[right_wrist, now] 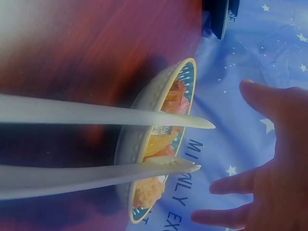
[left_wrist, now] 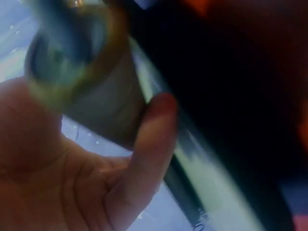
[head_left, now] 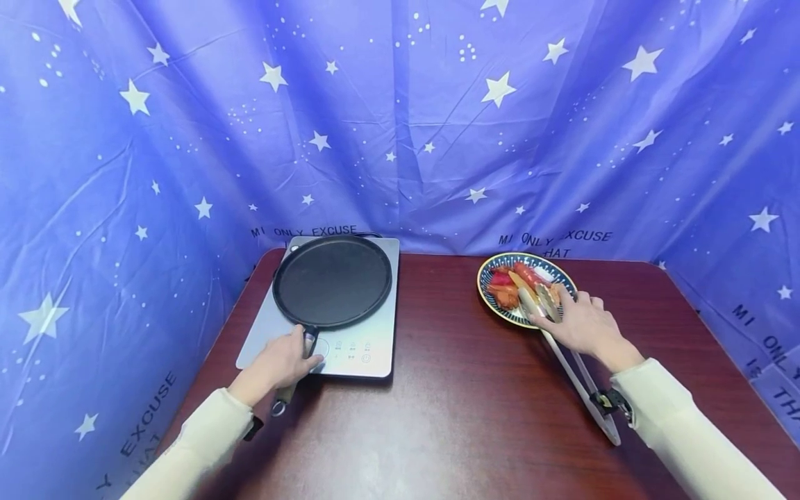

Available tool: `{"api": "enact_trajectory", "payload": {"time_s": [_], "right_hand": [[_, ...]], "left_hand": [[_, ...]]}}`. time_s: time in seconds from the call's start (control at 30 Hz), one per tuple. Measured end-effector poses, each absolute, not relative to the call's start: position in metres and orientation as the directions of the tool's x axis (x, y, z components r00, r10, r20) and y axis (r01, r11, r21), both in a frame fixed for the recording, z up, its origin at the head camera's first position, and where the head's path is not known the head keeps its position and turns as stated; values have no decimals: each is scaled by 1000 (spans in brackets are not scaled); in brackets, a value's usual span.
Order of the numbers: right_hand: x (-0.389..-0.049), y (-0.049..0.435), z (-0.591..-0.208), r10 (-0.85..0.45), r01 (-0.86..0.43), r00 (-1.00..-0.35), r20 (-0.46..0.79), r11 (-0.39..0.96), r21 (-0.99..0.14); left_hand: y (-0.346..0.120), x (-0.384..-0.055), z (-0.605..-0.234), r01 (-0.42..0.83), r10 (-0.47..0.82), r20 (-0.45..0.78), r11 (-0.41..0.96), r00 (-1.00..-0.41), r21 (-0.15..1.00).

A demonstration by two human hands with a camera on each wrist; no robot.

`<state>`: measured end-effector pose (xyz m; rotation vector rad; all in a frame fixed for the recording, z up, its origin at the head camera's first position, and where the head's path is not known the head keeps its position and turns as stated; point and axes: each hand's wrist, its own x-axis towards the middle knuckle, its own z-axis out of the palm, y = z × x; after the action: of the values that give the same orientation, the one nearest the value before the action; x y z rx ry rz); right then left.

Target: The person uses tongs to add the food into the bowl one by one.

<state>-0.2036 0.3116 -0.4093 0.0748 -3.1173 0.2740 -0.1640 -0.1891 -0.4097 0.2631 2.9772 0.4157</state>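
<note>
On the silver induction cooktop (head_left: 375, 305) sits a flat black pan (head_left: 334, 281), its handle (left_wrist: 106, 101) pointing toward me. My left hand (head_left: 278, 357) grips that handle, thumb on one side and fingers on the other. At the right, my right hand (head_left: 584, 323) hovers over a pair of tongs (head_left: 571, 371) with its fingers spread; the right wrist view shows the fingers apart from the tongs. The tongs (right_wrist: 86, 113) lean with their tips over a blue-patterned plate (head_left: 484, 295) of food, including a red sausage (head_left: 528, 274) and a browned piece (head_left: 505, 297).
The dark red wooden table (head_left: 437, 389) stretches between the cooktop and the plate. A blue star-printed curtain (head_left: 437, 160) hangs behind the table and along both sides. A dark cable (head_left: 369, 235) runs behind the cooktop.
</note>
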Motion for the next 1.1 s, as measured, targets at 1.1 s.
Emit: {"api": "enact_trajectory", "payload": {"time_s": [1.1], "right_hand": [[-155,330,-441,5,32,-985,-170,988,-154]], "left_hand": [[-194,-151,-440,-41,-56,32,935,-998,353]]}}
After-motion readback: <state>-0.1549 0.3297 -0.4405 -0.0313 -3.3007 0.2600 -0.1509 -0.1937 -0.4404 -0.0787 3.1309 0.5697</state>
